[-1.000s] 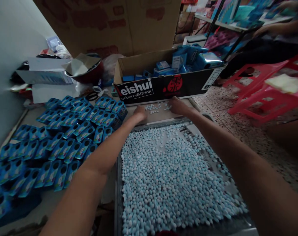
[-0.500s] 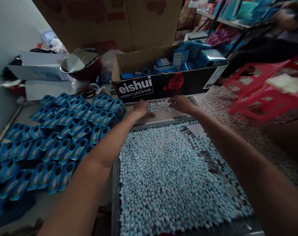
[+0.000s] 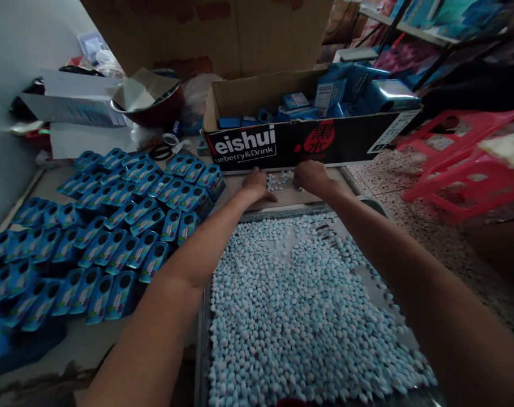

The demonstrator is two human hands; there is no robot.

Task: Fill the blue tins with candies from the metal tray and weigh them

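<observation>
A shallow tray (image 3: 288,316) below my forearms holds a thick layer of small pale blue and white candy-like pellets (image 3: 282,282). Beyond its far edge, a small loose cluster of the same pellets (image 3: 277,181) lies on a flat beige surface between my hands. My left hand (image 3: 255,185) rests at the left of this cluster, open, with its thumb stretched toward the right. Over the cluster's right side, my right hand (image 3: 314,176) is bent downward. The back of that hand hides its fingertips and anything under them.
Rows of small blue boxes (image 3: 116,243) with dark round openings cover the left side. A long black carton (image 3: 290,144) holding blue packs stands just past my hands. A red bowl (image 3: 159,110) with papers is at the back left; red plastic stools (image 3: 464,169) stand right.
The whole view has shifted, so most things appear further right. My right hand's fingers have curled down over the pellets. My left hand stays beside the cluster.
</observation>
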